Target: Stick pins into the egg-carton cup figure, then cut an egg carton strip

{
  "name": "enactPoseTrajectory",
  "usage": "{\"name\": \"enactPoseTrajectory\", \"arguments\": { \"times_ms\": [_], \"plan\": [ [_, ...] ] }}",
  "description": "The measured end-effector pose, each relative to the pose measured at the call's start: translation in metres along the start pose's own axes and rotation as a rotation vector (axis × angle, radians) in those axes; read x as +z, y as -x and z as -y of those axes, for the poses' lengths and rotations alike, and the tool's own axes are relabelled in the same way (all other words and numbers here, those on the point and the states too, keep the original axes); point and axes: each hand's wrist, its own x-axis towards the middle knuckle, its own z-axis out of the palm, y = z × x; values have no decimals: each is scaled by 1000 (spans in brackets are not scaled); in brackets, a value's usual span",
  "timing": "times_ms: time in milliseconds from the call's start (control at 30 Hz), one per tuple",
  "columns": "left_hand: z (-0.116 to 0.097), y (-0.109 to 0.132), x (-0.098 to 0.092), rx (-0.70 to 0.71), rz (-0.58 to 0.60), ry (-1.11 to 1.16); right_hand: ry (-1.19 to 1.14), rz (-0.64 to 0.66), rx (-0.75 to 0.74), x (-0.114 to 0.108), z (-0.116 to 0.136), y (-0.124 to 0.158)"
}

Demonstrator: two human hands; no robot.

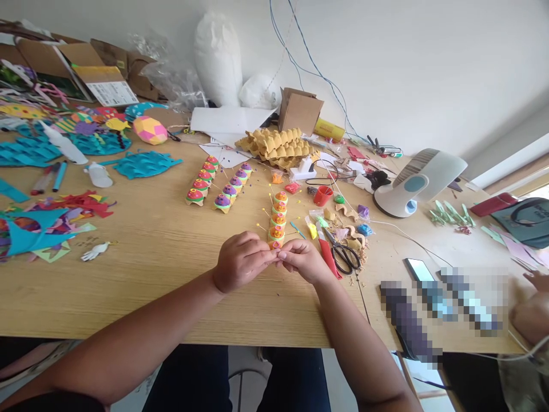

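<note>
My left hand (241,260) and my right hand (303,260) meet at the near end of an orange egg-carton caterpillar (278,220) with pins stuck in it. Both hands are closed in a pinch, fingertips touching over something too small to make out. Two more painted egg-carton caterpillars, one red-topped (201,182) and one purple-topped (231,189), lie further back on the wooden table (163,246). Black-handled scissors (343,253) lie just right of my right hand.
Coloured paper scraps (55,220), blue paper fish (143,164), bottles and cardboard boxes (300,110) crowd the left and back. A small white fan (415,182), a phone (419,269) and a red cup (322,195) sit to the right. Another person's hand (536,306) rests at the far right edge.
</note>
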Motion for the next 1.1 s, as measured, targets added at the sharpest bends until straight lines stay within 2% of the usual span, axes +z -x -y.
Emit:
{"name": "enactPoseTrajectory", "arguments": {
  "times_ms": [367,467,600,700,800,867,900,1100],
  "plan": [
    [-1,2,1,6,-24,18,9,7,-18,4,1,0],
    [-2,1,-1,-28,-70,57,21,-64,-68,5,2,0],
    [-1,0,-3,-147,-160,91,-167,-275,-192,2,10,0],
    [0,0,-2,-181,-158,99,-367,-287,-192,-3,19,1],
    [1,1,0,-189,-137,103,-437,-255,-137,-5,24,2],
    [2,1,1,-195,-122,103,-325,-220,-101,-3,23,4],
    [2,1,2,-200,-114,102,-198,-190,-90,-2,23,5],
    [2,1,3,-242,-106,131,1010,98,-103,13,18,12]
  ]
}}
